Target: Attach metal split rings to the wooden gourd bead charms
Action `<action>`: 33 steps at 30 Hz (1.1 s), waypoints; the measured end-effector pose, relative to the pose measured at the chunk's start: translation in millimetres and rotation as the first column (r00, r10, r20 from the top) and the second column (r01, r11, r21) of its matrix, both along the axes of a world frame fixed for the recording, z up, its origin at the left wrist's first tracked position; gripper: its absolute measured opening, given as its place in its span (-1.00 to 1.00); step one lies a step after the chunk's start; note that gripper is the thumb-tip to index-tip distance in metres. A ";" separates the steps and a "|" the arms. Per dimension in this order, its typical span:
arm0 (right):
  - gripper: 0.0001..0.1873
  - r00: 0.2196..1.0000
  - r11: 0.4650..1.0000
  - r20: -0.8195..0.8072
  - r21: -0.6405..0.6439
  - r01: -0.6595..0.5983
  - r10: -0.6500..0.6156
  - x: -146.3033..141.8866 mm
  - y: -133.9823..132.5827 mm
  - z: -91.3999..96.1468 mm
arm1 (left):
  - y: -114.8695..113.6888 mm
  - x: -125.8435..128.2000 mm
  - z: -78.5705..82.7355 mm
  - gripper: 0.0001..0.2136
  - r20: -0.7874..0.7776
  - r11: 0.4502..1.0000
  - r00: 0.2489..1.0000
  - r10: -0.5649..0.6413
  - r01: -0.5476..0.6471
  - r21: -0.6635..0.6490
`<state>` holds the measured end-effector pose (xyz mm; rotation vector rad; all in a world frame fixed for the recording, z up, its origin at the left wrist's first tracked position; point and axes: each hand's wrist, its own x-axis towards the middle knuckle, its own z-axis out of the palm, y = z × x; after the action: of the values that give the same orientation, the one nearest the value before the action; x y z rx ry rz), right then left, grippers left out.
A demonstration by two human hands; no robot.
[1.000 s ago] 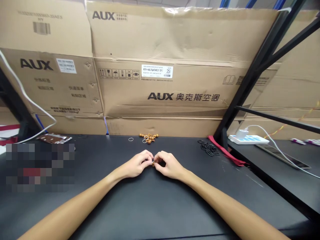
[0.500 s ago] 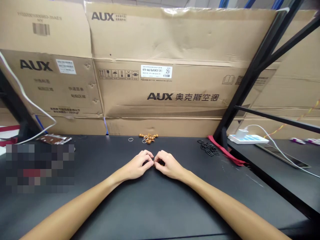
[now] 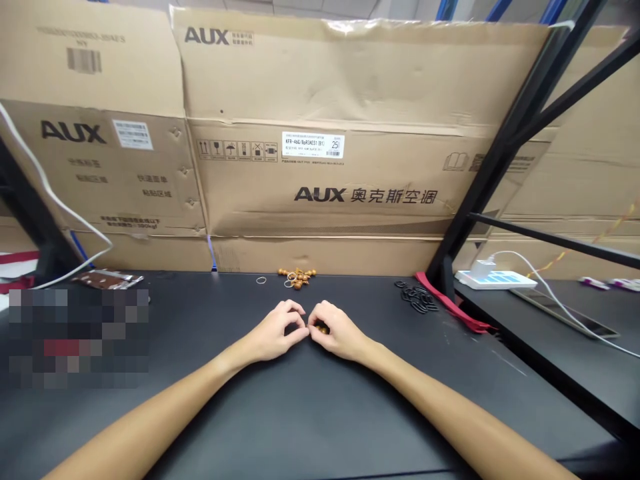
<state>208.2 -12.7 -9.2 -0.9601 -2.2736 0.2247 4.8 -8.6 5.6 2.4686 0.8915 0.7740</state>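
My right hand (image 3: 336, 329) is curled around a small golden-brown beaded piece (image 3: 323, 329), mostly hidden by the fingers. Close beside it, my left hand (image 3: 280, 331) has thumb and fingers bent into a pinch, the thumb tip almost touching the right hand's fingertips. Whatever sits in that pinch is too small to make out. Beyond both hands lies a little pile of golden-brown beaded pieces (image 3: 299, 280) with a metal ring (image 3: 291, 280) at its left. Another thin ring (image 3: 261, 281) rests apart, further left.
The black table (image 3: 310, 413) runs back to cardboard boxes (image 3: 320, 167). On the right are black clips or loops (image 3: 419, 299), a red strap (image 3: 453, 305), a black frame post (image 3: 493, 153) and a white power strip (image 3: 495, 279). A brown packet (image 3: 110, 279) lies at left.
Both hands stay in nearly the same place. The right fingers have shifted slightly, and more of the golden-brown piece shows inside that hand.
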 end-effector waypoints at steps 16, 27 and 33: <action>-0.90 0.999 0.999 -0.044 -0.033 -0.008 0.007 -1.0 -1.4 2.8 | 2.4 -0.6 -5.3 -0.84 -0.012 0.998 0.999 0.030 -0.030 0.054; -0.91 0.997 0.998 -0.063 -0.058 -0.040 0.036 -1.6 -3.7 3.9 | -1.7 0.4 -6.4 -0.83 -0.015 0.994 0.999 0.049 -0.048 0.101; -0.91 0.997 0.998 -0.061 -0.036 0.049 -0.051 1.6 2.2 1.8 | 2.8 -1.6 -9.5 -0.83 -0.012 0.994 1.000 0.002 -0.001 0.105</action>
<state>209.8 -10.4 -7.4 -1.0133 -2.1931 0.2692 3.2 -5.8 -3.9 2.5667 0.8778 0.8265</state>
